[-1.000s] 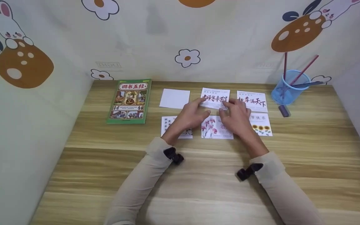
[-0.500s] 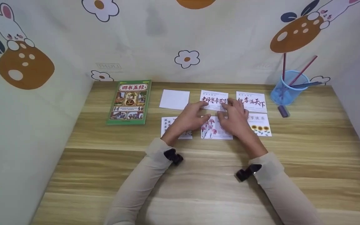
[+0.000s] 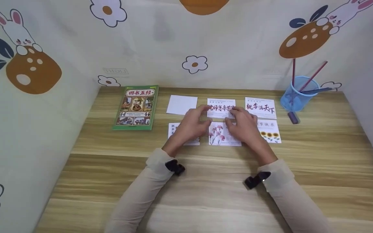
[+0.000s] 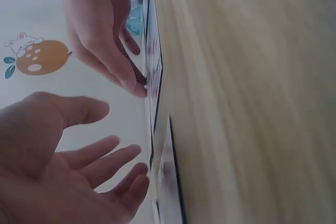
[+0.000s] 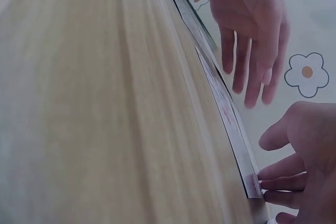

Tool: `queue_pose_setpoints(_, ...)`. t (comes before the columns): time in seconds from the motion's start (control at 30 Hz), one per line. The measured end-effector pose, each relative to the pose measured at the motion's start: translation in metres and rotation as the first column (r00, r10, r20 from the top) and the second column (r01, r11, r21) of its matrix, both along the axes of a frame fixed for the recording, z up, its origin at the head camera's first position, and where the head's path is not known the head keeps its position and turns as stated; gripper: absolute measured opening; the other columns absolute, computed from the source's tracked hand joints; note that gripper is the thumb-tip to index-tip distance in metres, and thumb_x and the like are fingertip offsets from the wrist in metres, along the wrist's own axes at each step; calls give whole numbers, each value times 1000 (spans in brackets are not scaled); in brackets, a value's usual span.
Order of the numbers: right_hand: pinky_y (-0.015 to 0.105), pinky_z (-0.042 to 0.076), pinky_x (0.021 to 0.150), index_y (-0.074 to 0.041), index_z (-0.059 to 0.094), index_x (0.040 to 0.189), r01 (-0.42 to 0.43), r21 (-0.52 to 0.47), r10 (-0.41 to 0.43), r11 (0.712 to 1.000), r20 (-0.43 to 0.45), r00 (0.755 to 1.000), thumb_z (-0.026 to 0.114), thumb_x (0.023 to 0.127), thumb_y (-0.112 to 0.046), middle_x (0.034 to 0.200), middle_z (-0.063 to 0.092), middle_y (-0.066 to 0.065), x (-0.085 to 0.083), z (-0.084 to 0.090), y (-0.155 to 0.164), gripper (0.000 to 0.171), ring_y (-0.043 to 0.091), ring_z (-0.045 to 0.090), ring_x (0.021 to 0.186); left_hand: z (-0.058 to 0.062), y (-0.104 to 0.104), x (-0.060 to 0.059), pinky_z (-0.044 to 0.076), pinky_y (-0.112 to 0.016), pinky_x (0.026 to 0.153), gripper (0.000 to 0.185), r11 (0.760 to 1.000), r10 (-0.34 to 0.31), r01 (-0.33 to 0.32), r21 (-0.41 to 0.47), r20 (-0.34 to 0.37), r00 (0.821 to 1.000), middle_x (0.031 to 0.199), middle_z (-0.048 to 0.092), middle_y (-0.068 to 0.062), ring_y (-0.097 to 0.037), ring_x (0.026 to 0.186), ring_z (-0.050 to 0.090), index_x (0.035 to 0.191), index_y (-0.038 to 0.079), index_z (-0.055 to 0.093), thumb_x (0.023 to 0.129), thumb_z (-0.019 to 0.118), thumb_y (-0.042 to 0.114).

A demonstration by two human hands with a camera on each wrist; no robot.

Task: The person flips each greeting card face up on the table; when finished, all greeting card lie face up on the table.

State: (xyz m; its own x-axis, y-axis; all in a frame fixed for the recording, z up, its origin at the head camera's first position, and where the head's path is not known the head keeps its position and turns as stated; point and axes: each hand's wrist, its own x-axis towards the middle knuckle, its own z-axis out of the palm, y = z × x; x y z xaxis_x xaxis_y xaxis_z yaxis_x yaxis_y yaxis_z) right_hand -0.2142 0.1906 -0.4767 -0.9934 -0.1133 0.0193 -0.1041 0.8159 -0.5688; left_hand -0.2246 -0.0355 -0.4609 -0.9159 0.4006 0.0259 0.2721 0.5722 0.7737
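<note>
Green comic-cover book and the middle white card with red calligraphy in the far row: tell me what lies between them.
In the head view, a blank white card lies flat between the green book and the calligraphy card, with bare wooden table on either side of it.

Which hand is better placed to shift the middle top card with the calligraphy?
Probably the right hand: its fingertips already rest on the calligraphy card, as the left wrist view shows. The left hand is open at the card's left edge, apparently clear of it.
</note>
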Motion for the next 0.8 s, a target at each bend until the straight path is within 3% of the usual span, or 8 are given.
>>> queue_pose_setpoints(0.1, 70, 24, 124, 2, 60, 149, 2, 3, -2, 1000, -9, 1000, 64, 105, -27, 163, 52, 22, 0, 0, 0, 52, 43, 45, 154, 2, -17, -2, 40, -45, 129, 56, 998, 54, -54, 18, -37, 998, 158, 59, -17, -34, 150, 52, 157, 3, 53, 104, 67, 15)
queue_pose_setpoints(0.27, 67, 27, 124, -2, 60, 149, -6, -49, 2, 999, -77, 997, 66, 105, -24, 156, 57, 21, -1, 4, -12, 50, 43, 49, 149, 1, -56, -2, 36, -50, 131, 58, 989, 144, -146, -25, -52, 988, 160, 56, -18, -38, 153, 48, 158, 4, 51, 104, 68, 19)
queue_pose_setpoints(0.43, 61, 36, 121, -4, 63, 147, -108, -93, 97, 990, -121, 988, 68, 103, -23, 152, 61, 17, 1, 6, -49, 48, 38, 53, 146, -6, -87, -1, 31, -54, 132, 59, 973, 216, -219, -71, -49, 975, 161, 54, -20, -40, 154, 43, 157, 3, 51, 103, 69, 20)
queue_pose_setpoints(0.6, 59, 36, 126, -6, 62, 149, -251, -47, 245, 967, -107, 964, 67, 105, -29, 160, 56, 16, 6, 4, -92, 49, 35, 48, 153, -7, -94, -1, 29, -60, 132, 64, 964, 239, -239, -117, -16, 971, 166, 44, -22, -45, 157, 33, 159, 5, 49, 102, 71, 25)
queue_pose_setpoints(0.8, 58, 29, 132, -7, 51, 160, -349, 26, 350, 937, -36, 936, 58, 110, -39, 171, 45, 15, 11, 2, -118, 60, 34, 38, 161, -6, -94, 1, 27, -57, 134, 67, 965, 206, -200, -169, 20, 978, 167, 47, -19, -42, 160, 32, 161, 6, 46, 102, 71, 24)
